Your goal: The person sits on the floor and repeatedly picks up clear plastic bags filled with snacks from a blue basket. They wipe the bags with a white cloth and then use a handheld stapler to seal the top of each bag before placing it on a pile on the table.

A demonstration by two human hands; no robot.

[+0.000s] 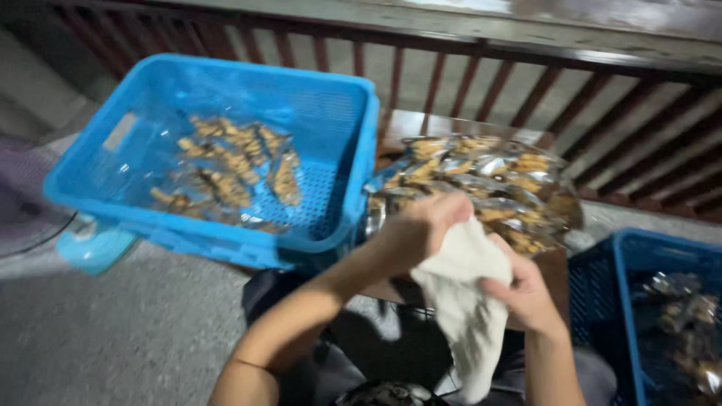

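The person holds a white cloth [462, 301] with both hands in front of the body. The left hand [421, 225] is closed around the cloth's upper end, and the right hand [523, 293] pinches its side, so both hands are clamped on the cloth, which hangs down towards the lap. The picture is blurred by motion, so the exact finger grip is hard to tell.

Just beyond the hands, a heap of clear packets of brown snacks [481, 184] lies on a small wooden table [421, 124]. A light blue crate [218, 150] sits tilted at the table's left edge with more packets inside, and a darker blue crate [654, 301] stands to the right, also holding some.

The step in hand looks like gripping or wringing the cloth. Any wiping would call for spreading it flat first.
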